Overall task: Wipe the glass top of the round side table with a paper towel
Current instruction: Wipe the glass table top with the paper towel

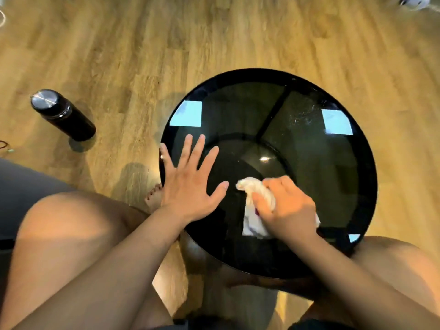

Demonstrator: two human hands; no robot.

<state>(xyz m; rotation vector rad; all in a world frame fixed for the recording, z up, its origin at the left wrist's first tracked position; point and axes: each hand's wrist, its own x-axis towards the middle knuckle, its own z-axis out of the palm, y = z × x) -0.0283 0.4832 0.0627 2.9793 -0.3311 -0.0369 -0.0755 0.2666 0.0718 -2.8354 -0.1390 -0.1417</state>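
The round side table (309,177) stands between the seated person's knees, its dark glass top rimmed in black. The left hand (188,184) lies flat near the left edge, fingers spread wide, holding nothing. The right hand (285,208) is curled tight over a crumpled white paper towel (252,213), pressing it to the glass on the near half, toward the middle. The far half of the glass is uncovered. On the wooden floor (214,32), well left of the table, stands 1 dark bottle (63,115).
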